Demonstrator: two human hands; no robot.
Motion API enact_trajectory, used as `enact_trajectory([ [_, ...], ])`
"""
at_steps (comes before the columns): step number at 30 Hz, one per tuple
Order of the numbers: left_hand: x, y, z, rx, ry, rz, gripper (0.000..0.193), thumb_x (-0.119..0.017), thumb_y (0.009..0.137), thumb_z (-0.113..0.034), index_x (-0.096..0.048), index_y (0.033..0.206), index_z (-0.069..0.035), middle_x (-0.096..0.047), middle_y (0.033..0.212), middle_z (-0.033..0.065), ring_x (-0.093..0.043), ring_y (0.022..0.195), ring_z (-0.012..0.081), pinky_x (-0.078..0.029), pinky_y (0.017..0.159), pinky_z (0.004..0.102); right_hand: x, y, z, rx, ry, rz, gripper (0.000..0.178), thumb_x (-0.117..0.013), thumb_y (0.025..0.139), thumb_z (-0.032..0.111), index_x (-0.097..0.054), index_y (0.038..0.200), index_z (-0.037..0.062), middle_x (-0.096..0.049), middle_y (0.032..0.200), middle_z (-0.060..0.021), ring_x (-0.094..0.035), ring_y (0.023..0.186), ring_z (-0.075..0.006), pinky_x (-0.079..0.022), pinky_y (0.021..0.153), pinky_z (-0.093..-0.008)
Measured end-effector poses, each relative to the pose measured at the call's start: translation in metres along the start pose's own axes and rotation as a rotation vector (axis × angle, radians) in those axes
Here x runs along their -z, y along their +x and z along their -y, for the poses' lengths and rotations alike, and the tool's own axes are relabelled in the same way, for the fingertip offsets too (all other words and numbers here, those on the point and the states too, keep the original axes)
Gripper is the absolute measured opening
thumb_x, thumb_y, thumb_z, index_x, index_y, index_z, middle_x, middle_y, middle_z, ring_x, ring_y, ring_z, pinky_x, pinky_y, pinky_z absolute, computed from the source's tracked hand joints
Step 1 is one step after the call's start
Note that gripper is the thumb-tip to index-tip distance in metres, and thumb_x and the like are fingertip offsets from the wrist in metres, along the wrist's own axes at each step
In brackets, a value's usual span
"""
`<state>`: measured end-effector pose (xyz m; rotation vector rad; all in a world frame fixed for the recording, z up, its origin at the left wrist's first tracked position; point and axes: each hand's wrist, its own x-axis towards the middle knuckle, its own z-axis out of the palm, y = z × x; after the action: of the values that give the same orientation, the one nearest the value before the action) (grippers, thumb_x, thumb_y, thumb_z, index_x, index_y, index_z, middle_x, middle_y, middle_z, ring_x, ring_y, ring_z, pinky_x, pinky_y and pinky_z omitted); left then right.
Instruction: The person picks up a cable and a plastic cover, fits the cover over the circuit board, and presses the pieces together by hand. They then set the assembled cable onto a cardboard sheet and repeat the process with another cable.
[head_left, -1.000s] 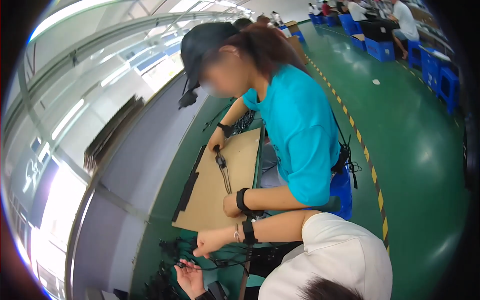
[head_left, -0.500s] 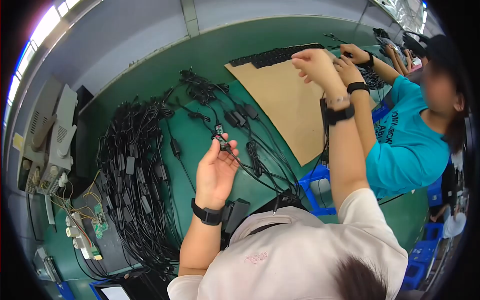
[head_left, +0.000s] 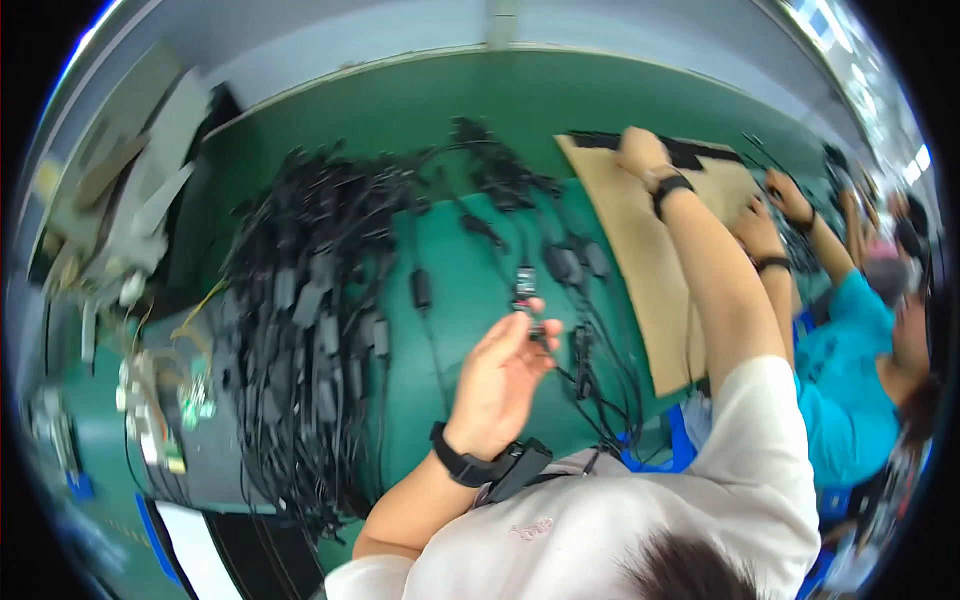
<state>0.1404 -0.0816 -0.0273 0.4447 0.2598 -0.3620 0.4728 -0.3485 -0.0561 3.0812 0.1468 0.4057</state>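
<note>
My left hand [head_left: 500,375] pinches a small circuit board [head_left: 525,290] with a black cable trailing from it, above the green table. The board points away from me, its far part clear of my fingertips. At the far right, my right hand [head_left: 643,152] is at the back of a brown cardboard sheet [head_left: 655,290], over a row of small black parts [head_left: 700,155]. Its fingers face away and blur, so anything in them is hidden. Beyond the board lie bundled black cables [head_left: 490,165]; to its right lie black cables with box-shaped modules [head_left: 563,262].
A large heap of black cables [head_left: 310,320] covers the table's left part. Further left stand grey instruments [head_left: 150,170] and a wired power strip [head_left: 150,400]. A co-worker in a blue shirt [head_left: 850,380] works close on my right, hands near the cardboard.
My right hand has gone from raised above the cardboard to its far edge, at the black parts. My left hand still holds the circuit board. The whole view has turned and shifted.
</note>
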Motion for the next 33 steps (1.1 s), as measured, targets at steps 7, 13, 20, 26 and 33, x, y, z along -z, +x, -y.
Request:
enact_trajectory([
  [7,0.005,0.015,0.020,0.042,-0.004,0.087,0.021,-0.057,0.085,-0.024,-0.055,0.097,-0.007,-0.060,0.087,0.0000,-0.051,0.074,0.0059,-0.042,0.065,0.0211,-0.044,0.020,-0.131,0.265,-0.404,0.041,0.025,-0.067,0.066,0.024,-0.060,0.072,0.0009,-0.060,0.072,-0.0183,-0.058,0.065,-0.0320,-0.044,0.057,-0.0409],
  [13,0.019,0.008,0.015,-0.072,-0.033,-0.025,0.017,-0.059,0.084,-0.027,-0.055,0.091,-0.011,-0.055,0.079,-0.0045,-0.046,0.066,0.0039,-0.040,0.064,0.0200,0.091,-0.046,0.036,0.043,0.676,0.236,0.010,-0.053,0.079,0.010,-0.053,0.076,0.0008,-0.054,0.059,-0.0054,-0.047,0.048,-0.0102,-0.035,0.040,-0.0233],
  [20,0.017,0.021,0.028,-0.019,-0.011,0.035,0.016,-0.058,0.085,-0.027,-0.054,0.091,-0.013,-0.051,0.076,-0.0070,-0.046,0.067,0.0039,-0.038,0.061,0.0198,0.181,-0.234,0.065,0.498,1.147,-0.075,0.046,-0.046,0.087,0.010,-0.030,0.129,0.0071,-0.054,0.103,-0.0082,-0.049,0.081,-0.0111,-0.037,0.068,-0.0226],
  [26,0.016,0.019,0.026,-0.010,-0.021,0.020,0.009,-0.058,0.085,-0.025,-0.054,0.085,-0.017,-0.049,0.074,-0.0077,-0.044,0.067,0.0052,-0.037,0.064,0.0228,0.184,-0.304,0.079,-0.122,1.831,0.626,0.061,-0.055,0.083,0.010,-0.024,0.136,0.0048,-0.047,0.106,-0.0080,-0.046,0.083,-0.0186,-0.041,0.075,-0.0320],
  [33,0.016,0.019,0.021,0.024,0.021,0.132,0.016,-0.059,0.084,-0.026,-0.055,0.095,-0.015,-0.053,0.081,-0.0084,-0.047,0.070,0.0037,-0.036,0.065,0.0203,0.165,-0.295,0.090,-0.209,1.918,0.631,0.056,-0.056,0.082,0.010,-0.031,0.132,0.0023,-0.043,0.092,-0.0040,-0.041,0.071,-0.0148,-0.039,0.062,-0.0283],
])
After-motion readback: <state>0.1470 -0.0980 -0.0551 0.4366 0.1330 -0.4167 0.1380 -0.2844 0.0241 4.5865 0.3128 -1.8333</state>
